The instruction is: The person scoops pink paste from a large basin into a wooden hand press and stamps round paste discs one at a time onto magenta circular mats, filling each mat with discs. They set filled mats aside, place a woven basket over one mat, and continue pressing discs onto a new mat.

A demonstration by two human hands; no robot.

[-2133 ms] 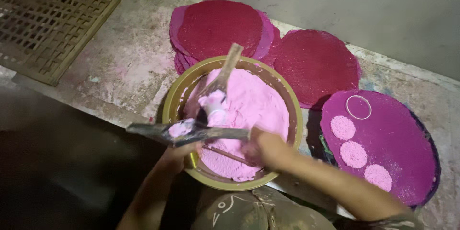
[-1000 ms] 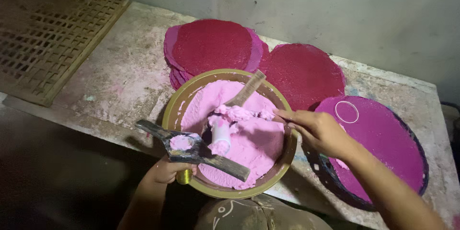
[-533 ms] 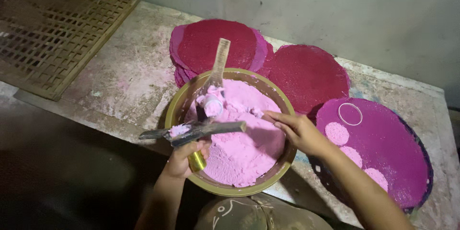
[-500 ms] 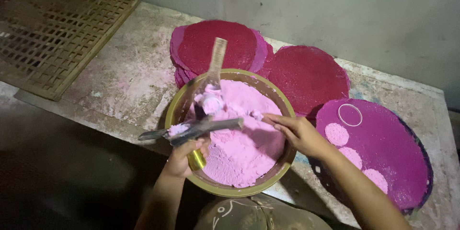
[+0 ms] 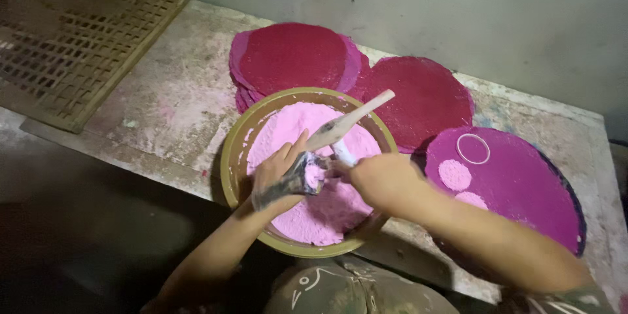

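Pink paste (image 5: 314,216) fills our round bowl (image 5: 230,157) on the table (image 5: 176,104). Left hand (image 5: 281,173) grips a dark metal tool (image 5: 302,176) over it; right hand (image 5: 379,180) holds a wooden-handled scraper (image 5: 350,121).

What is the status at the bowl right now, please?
Left hand grips a metal tool; right hand meets it over the pink dough. Wooden stick stands in the bowl. Nothing in the way.

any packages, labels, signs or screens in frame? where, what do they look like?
None in view: only a bowl of pink paste, round red and purple mats, a lattice tray and bare wall.
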